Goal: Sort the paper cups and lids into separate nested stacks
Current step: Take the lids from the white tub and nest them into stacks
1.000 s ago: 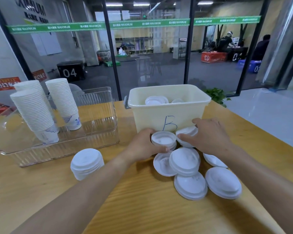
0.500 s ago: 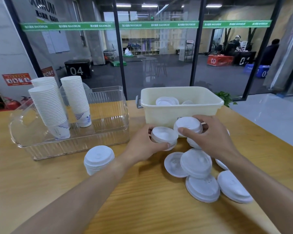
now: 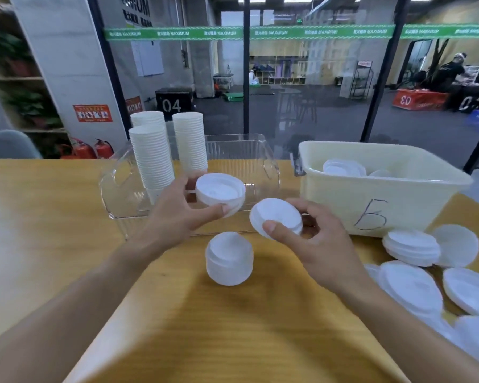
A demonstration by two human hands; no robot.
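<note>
Wooden table [image 3: 67, 244] fills mid-frame: left hand [image 3: 174, 217] pinches an upturned white plastic lid [image 3: 220, 193]; right hand [image 3: 318, 244] pinches another white lid [image 3: 277, 217] above a nested lid stack [image 3: 229, 262].

Bare worktop [image 3: 233, 327] open near and left, hemmed far by clear tray [image 3: 271, 172] with cup stacks [image 3: 190, 142], right by cream bin [image 3: 385, 200] and loose lids [image 3: 411, 286], lid stack [image 3: 229, 258] mid-path.

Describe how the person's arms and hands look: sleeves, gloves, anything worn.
Both forearms are bare as far as the frame shows, with no sleeves in view. The left hand and right hand wear no gloves. No rings, watch or wristband are visible.
</note>
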